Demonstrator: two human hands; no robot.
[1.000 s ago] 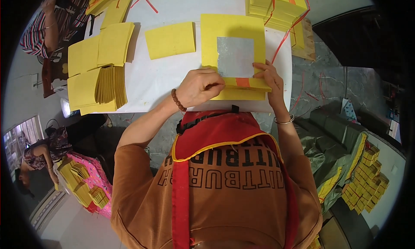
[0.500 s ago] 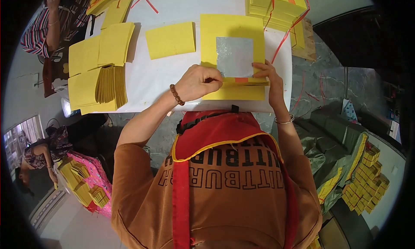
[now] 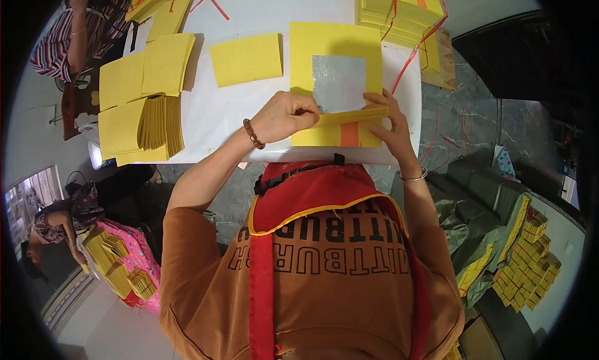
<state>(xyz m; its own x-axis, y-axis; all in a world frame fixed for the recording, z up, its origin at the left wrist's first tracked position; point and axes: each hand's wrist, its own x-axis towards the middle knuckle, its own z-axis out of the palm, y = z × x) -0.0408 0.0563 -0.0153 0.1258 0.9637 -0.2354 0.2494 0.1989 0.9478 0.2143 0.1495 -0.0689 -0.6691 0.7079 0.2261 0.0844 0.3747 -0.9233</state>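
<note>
The yellow sheet (image 3: pixel 302 54) was positioned flat at the near edge of the white table (image 3: pixel 249 119), in front of the person's torso. Its long axis was directed away from the body. The narrow yellow strip (image 3: pixel 352 117) was laid crosswise over the sheet's nearer portion; its long axis ran left to right, with the right end slightly farther from the body. Whether the strip was a fold of the sheet or a separate piece could not be told.

One grey rectangle (image 3: pixel 339 83) was located on the sheet beyond the strip, and one orange patch (image 3: pixel 350 134) was visible on the near side. One loose yellow piece (image 3: pixel 246 59) was placed left of the sheet, apart from it. One fanned yellow pile (image 3: pixel 160 124) was set among flat yellow stacks (image 3: pixel 121 80) at the table's left side. One tall yellow stack (image 3: pixel 399 13) was stationed at the far right.

The strip's left end was pinched by the left hand (image 3: pixel 289 118), with thumb and forefinger pressed together. At the strip's right end, the thumb and fingers of the right hand (image 3: pixel 393 119) were spread, with the thumb on the near side and the fingers on the far side; firm pressure there could not be confirmed.
</note>
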